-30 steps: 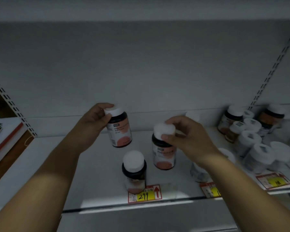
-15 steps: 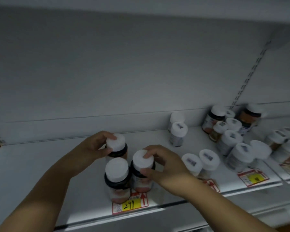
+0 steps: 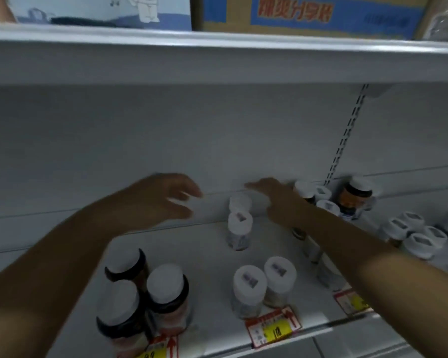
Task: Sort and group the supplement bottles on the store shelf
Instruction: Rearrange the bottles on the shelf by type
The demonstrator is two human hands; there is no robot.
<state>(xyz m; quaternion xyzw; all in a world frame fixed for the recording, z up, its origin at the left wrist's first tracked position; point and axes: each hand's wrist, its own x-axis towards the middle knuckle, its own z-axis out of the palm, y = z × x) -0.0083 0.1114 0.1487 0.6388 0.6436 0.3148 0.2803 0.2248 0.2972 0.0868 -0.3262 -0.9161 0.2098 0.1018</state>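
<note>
Three dark bottles with white caps and pink labels (image 3: 166,293) stand grouped at the shelf's front left. My left hand (image 3: 163,200) hovers above and behind them, fingers spread, holding nothing. My right hand (image 3: 277,200) reaches toward the shelf's back, fingers over a small white-capped bottle (image 3: 239,201); whether it grips the bottle is unclear. Another small clear bottle (image 3: 239,229) stands just in front of that one. Two more clear bottles (image 3: 264,288) stand near the front edge.
Many white-capped bottles (image 3: 411,233) crowd the right of the shelf (image 3: 204,254), partly hidden by my right forearm. A dark amber bottle (image 3: 357,195) stands at the back right. Price tags (image 3: 273,328) hang on the front edge. Cardboard boxes (image 3: 308,14) sit on the shelf above.
Both hands let go of the pink-label bottles, now grouped at front left, and moved up and back. My right hand went toward the small bottles at the back. The camera tilted upward.
</note>
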